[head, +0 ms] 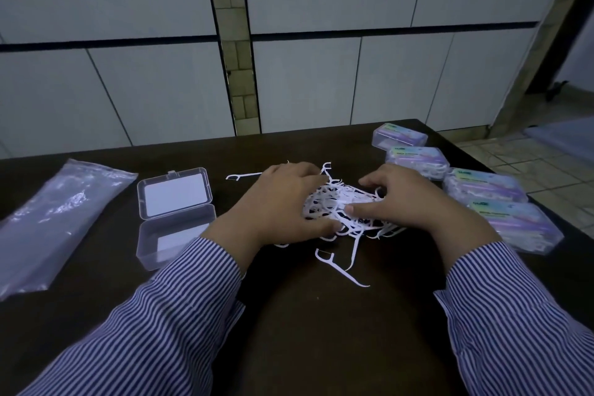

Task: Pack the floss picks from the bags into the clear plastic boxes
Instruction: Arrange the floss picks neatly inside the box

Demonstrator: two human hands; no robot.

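From the head camera, a dark brown wooden table (305,315) fills the lower half of the view, its far edge against a wall of pale grey panels (128,80). Near the middle of the table lies a loose tangled heap of white plastic floss picks (345,207). The left hand (283,206) rests on the heap's left side, fingers loosely curved over the picks and thumb touching the near edge of the heap. The right hand (408,199) rests on the heap's right side, fingers curved onto the picks and thumb pressing in from the near side; I cannot tell whether either hand truly pinches any pick. Both wrists come out of blue-and-white striped sleeves (180,315).

A few stray picks lie apart from the heap: one toward the far edge (244,175), another toward the near edge (340,270).

Left of the hands sits an open clear plastic box (175,215), its hinged lid laid back toward the far edge. Further left, by the table's left edge, lies a crumpled clear plastic bag (54,219). Along the right edge, four closed clear boxes with pastel labels (482,185) stand in a row running from the far right corner toward the near edge.
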